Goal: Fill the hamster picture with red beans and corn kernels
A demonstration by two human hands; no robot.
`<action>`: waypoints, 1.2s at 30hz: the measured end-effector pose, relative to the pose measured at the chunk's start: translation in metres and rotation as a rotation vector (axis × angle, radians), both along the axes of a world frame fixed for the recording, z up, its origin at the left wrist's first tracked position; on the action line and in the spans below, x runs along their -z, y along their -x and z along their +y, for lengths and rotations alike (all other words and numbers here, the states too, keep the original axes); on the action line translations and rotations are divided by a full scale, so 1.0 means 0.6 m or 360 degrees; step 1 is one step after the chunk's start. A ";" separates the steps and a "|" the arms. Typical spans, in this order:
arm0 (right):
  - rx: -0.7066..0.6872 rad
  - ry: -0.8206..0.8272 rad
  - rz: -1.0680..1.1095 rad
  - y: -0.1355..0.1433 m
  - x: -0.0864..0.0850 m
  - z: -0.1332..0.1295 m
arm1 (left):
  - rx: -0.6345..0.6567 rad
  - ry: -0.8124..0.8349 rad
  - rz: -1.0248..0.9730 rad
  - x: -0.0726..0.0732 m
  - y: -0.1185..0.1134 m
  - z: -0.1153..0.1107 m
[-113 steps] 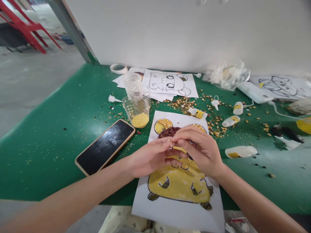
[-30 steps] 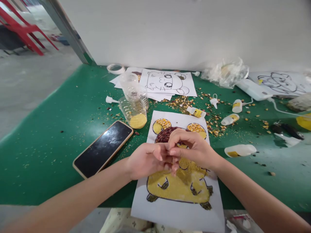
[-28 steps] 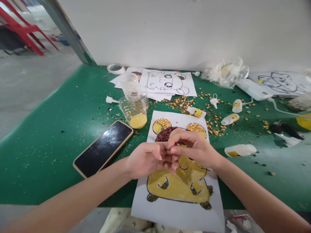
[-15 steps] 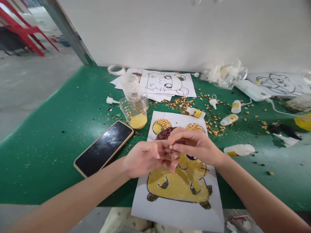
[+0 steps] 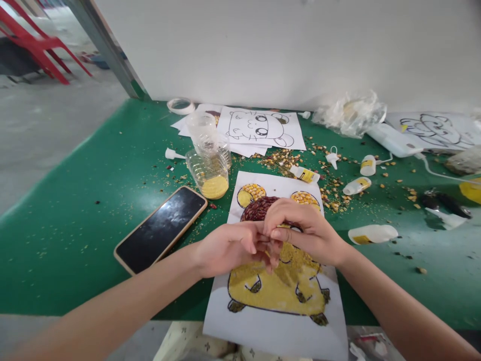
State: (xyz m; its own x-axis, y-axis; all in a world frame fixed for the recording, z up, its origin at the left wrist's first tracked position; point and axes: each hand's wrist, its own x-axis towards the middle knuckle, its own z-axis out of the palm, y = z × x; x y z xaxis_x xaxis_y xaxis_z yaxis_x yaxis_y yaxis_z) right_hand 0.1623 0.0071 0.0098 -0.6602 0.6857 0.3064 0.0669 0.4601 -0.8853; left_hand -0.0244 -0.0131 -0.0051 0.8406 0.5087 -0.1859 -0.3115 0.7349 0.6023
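Note:
Above the paper with a seed-covered animal picture (image 5: 274, 293), my two hands meet. My left hand (image 5: 235, 245) is turned palm up, its fingers loosely stretched and apart. Thumb and fingers of my right hand (image 5: 302, 228) are pinched together at the left fingertips; whatever lies between them, if anything, is too small or hidden to make out. Under the hands, the picture has dark red beans (image 5: 257, 208) on the head, corn kernels (image 5: 304, 198) in the ears and yellow grains over the body. Part of the face is covered by my hands.
A phone (image 5: 161, 228) lies left of the paper, near a clear cup with yellow grains (image 5: 214, 186). Loose seeds (image 5: 281, 160), a glue bottle (image 5: 372, 233) and other small bottles are scattered right and behind. Line drawings (image 5: 263, 128) and a plastic bag (image 5: 349, 115) lie by the wall.
Both hands have shifted slightly right over the picture, still touching at the fingertips. The view has moved a little; the things on the table stay where they were.

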 end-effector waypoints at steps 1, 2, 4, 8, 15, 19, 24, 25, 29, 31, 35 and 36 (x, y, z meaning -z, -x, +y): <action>-0.0016 -0.0026 -0.0012 0.000 -0.001 0.000 | 0.0005 0.0001 0.0023 0.001 0.000 0.000; -0.0035 -0.0035 -0.0029 0.000 -0.001 0.000 | 0.0011 0.0007 0.0036 0.002 0.000 -0.001; -0.0056 -0.0020 -0.0076 -0.001 -0.002 -0.001 | 0.0019 0.0023 0.0040 0.004 -0.001 -0.002; -0.0014 0.0044 -0.0132 -0.002 -0.003 -0.004 | 0.0046 0.0001 0.0017 0.006 -0.003 -0.003; 0.0022 0.0179 -0.0158 -0.001 -0.005 -0.008 | 0.0101 -0.0064 0.0039 0.000 -0.001 -0.002; 0.0023 0.0475 -0.0100 0.000 -0.004 -0.009 | 0.0143 -0.0117 0.0023 -0.002 -0.004 -0.004; 0.0230 0.0378 0.0097 -0.005 0.000 -0.008 | 0.0055 -0.0089 -0.0007 -0.011 -0.002 -0.001; 0.0316 0.0286 0.0096 -0.006 0.001 -0.008 | 0.0040 -0.0077 -0.0011 -0.013 -0.001 0.000; 0.0619 0.0021 -0.0046 -0.007 0.006 -0.007 | -0.0020 -0.0010 -0.0041 -0.015 0.003 0.003; 0.0841 -0.0145 -0.0169 -0.009 0.010 -0.001 | -0.0023 0.0001 -0.0060 -0.014 0.004 0.004; 0.1210 -0.0644 -0.0587 -0.021 0.019 0.020 | -0.0002 0.0023 -0.0099 -0.013 0.004 0.003; 0.1260 -0.0741 -0.0682 -0.024 0.021 0.025 | -0.0002 0.0030 -0.0108 -0.013 0.004 0.003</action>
